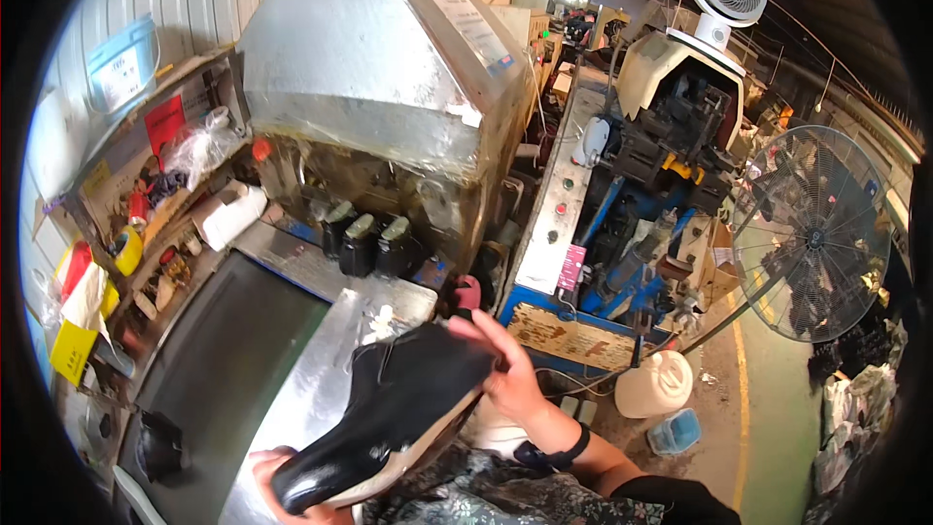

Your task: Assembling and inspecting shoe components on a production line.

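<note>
A glossy black shoe (374,428) with a pale edge along its bottom lies tilted across the lower middle, between my two hands. My left hand (267,486) is closed around the toe end; the shoe hides part of its fingers. At the other end, my right hand (510,374) grips the heel, its fingers extended over the back of the shoe. A dark band circles my right wrist. Beneath the shoe is a shiny metal worktop (292,408).
Left of me runs a dark conveyor belt (228,340) with a black shoe part (160,445) on it. Several black shoes (360,245) stand below a metal hood (360,58). A blue machine (612,243), a fan (814,238) and a white jug (656,384) are to the right.
</note>
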The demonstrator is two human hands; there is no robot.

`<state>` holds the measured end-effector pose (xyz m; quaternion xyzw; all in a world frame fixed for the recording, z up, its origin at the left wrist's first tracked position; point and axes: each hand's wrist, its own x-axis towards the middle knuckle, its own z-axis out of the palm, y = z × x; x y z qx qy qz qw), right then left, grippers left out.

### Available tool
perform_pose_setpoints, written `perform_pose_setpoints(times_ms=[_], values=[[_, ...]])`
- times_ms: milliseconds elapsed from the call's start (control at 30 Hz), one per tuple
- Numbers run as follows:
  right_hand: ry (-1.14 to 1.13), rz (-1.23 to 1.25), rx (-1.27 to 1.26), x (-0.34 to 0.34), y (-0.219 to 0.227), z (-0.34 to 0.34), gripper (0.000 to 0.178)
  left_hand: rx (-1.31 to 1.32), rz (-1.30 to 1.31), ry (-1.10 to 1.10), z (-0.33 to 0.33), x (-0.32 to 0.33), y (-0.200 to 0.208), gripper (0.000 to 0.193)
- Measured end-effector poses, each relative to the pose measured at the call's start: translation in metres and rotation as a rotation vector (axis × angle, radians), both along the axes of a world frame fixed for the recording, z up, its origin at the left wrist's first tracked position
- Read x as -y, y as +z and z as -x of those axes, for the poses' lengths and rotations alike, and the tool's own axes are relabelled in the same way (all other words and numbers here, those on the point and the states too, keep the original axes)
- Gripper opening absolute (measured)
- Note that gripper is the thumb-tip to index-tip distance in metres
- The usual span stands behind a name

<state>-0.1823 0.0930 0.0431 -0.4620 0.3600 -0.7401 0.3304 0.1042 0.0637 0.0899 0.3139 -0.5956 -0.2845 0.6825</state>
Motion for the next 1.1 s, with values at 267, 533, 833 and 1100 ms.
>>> perform_pose_setpoints(times_ms=[267, 533, 833, 1100], values=[[-0.028, -0.166, -0.768, -0.009, 0.034, 0.008, 0.032, 0.906, -0.087, -0.565, 0.049, 0.001, -0.003, 0.104], [0.117, -0.176, -0.875, 0.011, 0.032, 0.008, 0.071, 0.437, -0.303, -0.701, 0.094, 0.054, -0.05, 0.068], [-0.166, -0.166, -0.722, -0.012, -0.009, -0.007, 0.043, 0.697, 0.203, -0.386, 0.097, 0.055, -0.053, 0.04], [-0.323, -0.198, -0.419, -0.009, -0.031, -0.012, 0.023, 0.644, 0.292, -0.075, 0.123, 0.043, -0.056, 0.029]])
